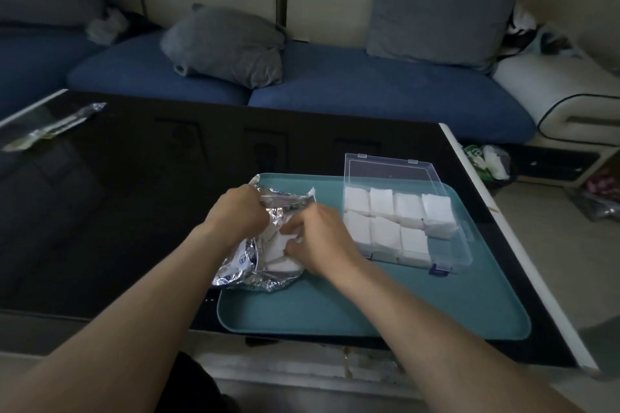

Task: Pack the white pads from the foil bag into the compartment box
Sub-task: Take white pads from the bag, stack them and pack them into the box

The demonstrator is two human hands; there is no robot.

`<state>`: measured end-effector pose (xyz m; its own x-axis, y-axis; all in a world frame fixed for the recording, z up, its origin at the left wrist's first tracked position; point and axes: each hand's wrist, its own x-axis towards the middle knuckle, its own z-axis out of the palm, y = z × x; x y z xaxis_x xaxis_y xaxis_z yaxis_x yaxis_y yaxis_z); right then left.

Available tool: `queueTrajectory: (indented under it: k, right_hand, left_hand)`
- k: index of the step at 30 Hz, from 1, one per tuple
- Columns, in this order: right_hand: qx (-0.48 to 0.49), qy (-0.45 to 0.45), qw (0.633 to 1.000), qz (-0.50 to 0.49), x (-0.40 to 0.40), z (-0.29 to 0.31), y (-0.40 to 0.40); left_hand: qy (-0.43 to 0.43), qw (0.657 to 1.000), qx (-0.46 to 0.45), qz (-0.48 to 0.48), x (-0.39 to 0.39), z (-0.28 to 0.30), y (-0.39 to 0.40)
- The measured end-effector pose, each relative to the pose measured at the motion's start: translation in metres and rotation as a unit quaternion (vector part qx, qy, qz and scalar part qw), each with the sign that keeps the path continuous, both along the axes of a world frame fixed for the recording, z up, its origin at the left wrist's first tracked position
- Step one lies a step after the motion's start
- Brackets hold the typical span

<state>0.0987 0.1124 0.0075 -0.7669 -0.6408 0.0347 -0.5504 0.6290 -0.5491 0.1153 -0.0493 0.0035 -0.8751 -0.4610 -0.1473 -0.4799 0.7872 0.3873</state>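
both forearms reached fwd over a teal tray (335, 312) on the dark glossy surface (117, 211). foil bag (241, 265) lay crumpled at the tray's left edge, partly hanging off onto the surface, mouth open w/ white pads (280, 253) showing inside. left hand (240, 211) gripped the bag's upper edge, fingers curled round the foil. right hand (322, 235) was at the bag's mouth, fingers curled down on the pads inside; couldn't tell if it pinched one or only pressed. just right of that hand, on the tray, sat the clear box (402, 228) w/ its lid (389, 171) tipped open at the back. two rows of compartments, all those in view holding white pads; the far-right one sat crooked, overlapping the box's edge. farther off, far left on the surface, a long clear wrapper (50, 127). behind it all a blue sofa (369, 87) w/ grey cushions (228, 47).
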Motion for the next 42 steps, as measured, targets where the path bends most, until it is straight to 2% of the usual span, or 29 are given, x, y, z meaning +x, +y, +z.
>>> queueTrajectory:
  k: [2, 4, 6, 8, 11, 15, 18, 21, 25, 29, 32, 34, 39, 42]
  right_hand:
    - [0.024, -0.028, 0.999, -0.010, -0.002, 0.001, 0.002]
    - [0.035, -0.094, 0.995, -0.022, -0.005, 0.002, 0.006]
    - [-0.009, -0.156, 0.987, -0.044, -0.007, 0.004, 0.007]
    - [-0.040, -0.126, 0.989, -0.069, -0.005, 0.002, 0.004]
    - [0.001, -0.052, 0.995, -0.080, 0.003, -0.005, -0.003]
    - [0.030, -0.037, 0.997, -0.064, 0.009, -0.004, -0.008]
    - [0.004, -0.064, 0.994, -0.083, 0.005, -0.005, -0.007]
    - [-0.073, -0.160, 0.975, -0.133, -0.002, -0.001, 0.001]
    - [-0.187, -0.280, 0.926, -0.169, -0.008, 0.005, 0.014]
    - [-0.263, -0.273, 0.891, -0.249, -0.018, 0.009, 0.022]
    - [-0.328, -0.293, 0.854, -0.278, -0.026, 0.016, 0.033]
    - [-0.341, -0.302, 0.842, -0.290, -0.030, 0.018, 0.041]
    - [-0.318, -0.297, 0.846, -0.308, -0.033, 0.014, 0.054]
    - [-0.313, -0.310, 0.849, -0.293, -0.028, 0.008, 0.051]
  left_hand:
    - [-0.006, 1.000, -0.007, -0.007, -0.003, -0.003, 0.000]
    - [-0.009, 1.000, -0.012, -0.011, -0.004, -0.005, -0.001]
    - [-0.007, 1.000, -0.016, -0.009, -0.005, -0.007, 0.000]
    - [-0.006, 1.000, -0.018, -0.010, -0.007, -0.008, 0.001]
    - [-0.030, 0.999, -0.016, -0.027, -0.007, -0.007, 0.005]
    - [-0.053, 0.998, -0.007, -0.037, -0.006, -0.004, 0.010]
    - [-0.045, 0.999, -0.005, -0.027, -0.003, -0.001, 0.008]
    - [-0.001, 1.000, 0.018, 0.002, 0.000, 0.003, 0.004]
    - [0.032, 0.999, 0.034, 0.013, 0.004, 0.007, 0.003]
    - [0.058, 0.998, 0.032, 0.014, 0.005, 0.009, 0.006]
    - [0.069, 0.997, 0.019, 0.006, 0.007, 0.012, 0.008]
    - [0.067, 0.998, 0.020, -0.006, 0.008, 0.015, 0.010]
    - [0.092, 0.990, 0.077, -0.077, 0.014, 0.030, 0.024]
    - [0.083, 0.982, 0.043, -0.164, 0.019, 0.034, 0.038]
